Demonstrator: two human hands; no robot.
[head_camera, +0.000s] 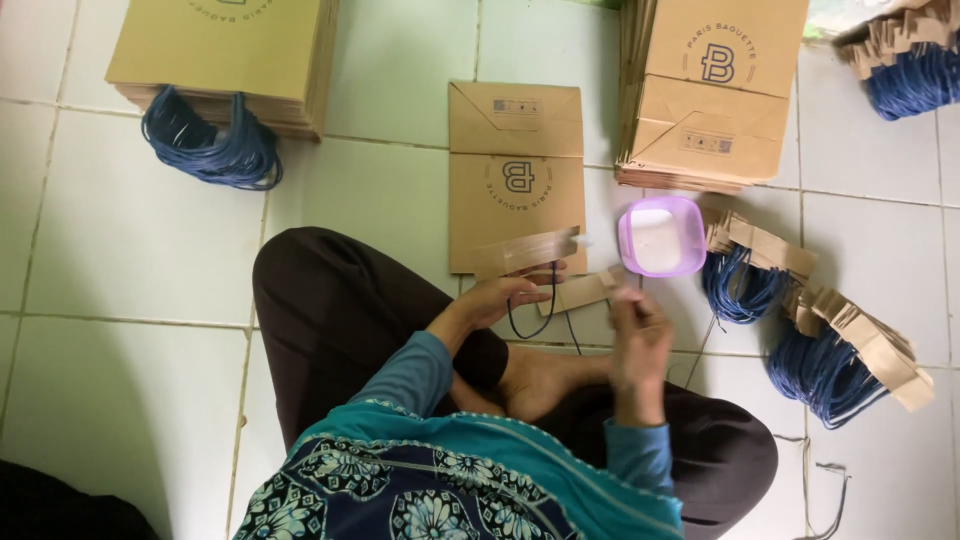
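Lower centre: left hand (500, 297) grasps a cardboard strip (527, 251) with a blue cord handle (535, 312) hanging from it. Right hand (637, 335) pinches another strip (585, 291), fingers closed.

Just beyond, centre right: purple tub (661, 236), apparently glue, close to the right hand; a stray knuckle could tip it.

Centre: flat paper bag (515, 170); a strip set crooked would likely bond skewed.

Top: bag stacks (712, 90).

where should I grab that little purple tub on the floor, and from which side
Take the purple tub by its rim, probably fingers on opposite outer walls, coming straight down from above. It sits upright and open with something white inside, so it should stay level. Its near side faces the right hand; the paper bag stack crowds the far side.
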